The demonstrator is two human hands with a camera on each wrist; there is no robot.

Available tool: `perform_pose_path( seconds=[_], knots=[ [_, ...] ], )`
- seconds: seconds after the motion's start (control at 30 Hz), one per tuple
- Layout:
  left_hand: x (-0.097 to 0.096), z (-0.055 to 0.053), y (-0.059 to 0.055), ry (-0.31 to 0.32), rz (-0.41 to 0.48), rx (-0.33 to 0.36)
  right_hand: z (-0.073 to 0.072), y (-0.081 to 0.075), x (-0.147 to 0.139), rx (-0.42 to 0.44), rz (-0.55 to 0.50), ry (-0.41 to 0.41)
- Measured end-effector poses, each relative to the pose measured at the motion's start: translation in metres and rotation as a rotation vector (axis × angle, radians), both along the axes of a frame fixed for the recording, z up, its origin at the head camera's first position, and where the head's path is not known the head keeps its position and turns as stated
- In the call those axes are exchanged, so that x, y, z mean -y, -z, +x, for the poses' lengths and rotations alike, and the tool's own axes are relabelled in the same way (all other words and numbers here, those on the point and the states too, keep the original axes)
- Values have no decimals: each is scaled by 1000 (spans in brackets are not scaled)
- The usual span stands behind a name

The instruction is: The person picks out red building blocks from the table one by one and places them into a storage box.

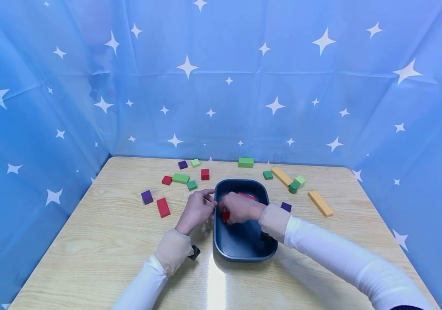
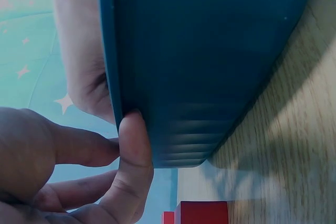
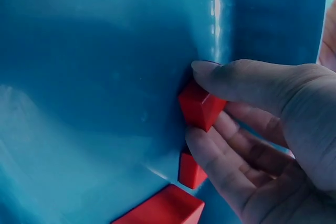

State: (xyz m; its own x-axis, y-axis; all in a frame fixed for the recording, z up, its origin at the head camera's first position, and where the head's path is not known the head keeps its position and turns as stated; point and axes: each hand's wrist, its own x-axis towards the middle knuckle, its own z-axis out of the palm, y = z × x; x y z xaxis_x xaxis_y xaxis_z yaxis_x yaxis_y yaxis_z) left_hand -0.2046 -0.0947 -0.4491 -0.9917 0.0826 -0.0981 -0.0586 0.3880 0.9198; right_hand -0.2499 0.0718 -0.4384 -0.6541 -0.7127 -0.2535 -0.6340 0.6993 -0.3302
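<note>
A dark blue plastic bin (image 1: pixel 240 243) stands on the table in front of me. My left hand (image 1: pixel 198 211) is at its left wall; in the left wrist view the fingers (image 2: pixel 134 142) pinch the rim, one against the outer wall. My right hand (image 1: pixel 241 208) reaches inside, pinching a red block (image 3: pixel 202 106) between thumb and fingers, low beside the wall. Just below it in the right wrist view are a smaller red block (image 3: pixel 191 171) and a longer red block (image 3: pixel 163 207), both inside the bin.
Left of the bin lie a purple cube (image 1: pixel 147 197), a red block (image 1: pixel 163 207) and a green block (image 1: pixel 180 178). A bright green block (image 1: pixel 245 162) is behind it. To the right are yellow planks (image 1: pixel 320 203), a green cylinder (image 1: pixel 293 187) and a purple block (image 1: pixel 285 207). A starry blue curtain surrounds the table.
</note>
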Motion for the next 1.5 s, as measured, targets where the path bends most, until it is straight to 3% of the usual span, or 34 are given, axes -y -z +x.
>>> perform_pose_path(
  seconds=[0.37,0.47,0.77,0.97,1.13,1.27,1.5],
  knots=[
    [1,1,-1,5,13,-8,2,-3,-5,41,-13,-20],
    [1,1,-1,8,13,-11,4,-7,-11,55,-53,-46],
    [1,1,-2,10,-4,-21,10,-27,-34,26,-95,-20],
    [0,1,-1,3,11,-6,12,-43,-51,1,-176,59],
    [-2,0,0,-8,16,5,9,-46,-72,-65,-251,144],
    [-3,0,1,-7,14,2,7,-45,-92,-92,-295,220],
    [-2,1,1,-16,16,5,5,-32,-118,-38,-408,361]
  ],
)
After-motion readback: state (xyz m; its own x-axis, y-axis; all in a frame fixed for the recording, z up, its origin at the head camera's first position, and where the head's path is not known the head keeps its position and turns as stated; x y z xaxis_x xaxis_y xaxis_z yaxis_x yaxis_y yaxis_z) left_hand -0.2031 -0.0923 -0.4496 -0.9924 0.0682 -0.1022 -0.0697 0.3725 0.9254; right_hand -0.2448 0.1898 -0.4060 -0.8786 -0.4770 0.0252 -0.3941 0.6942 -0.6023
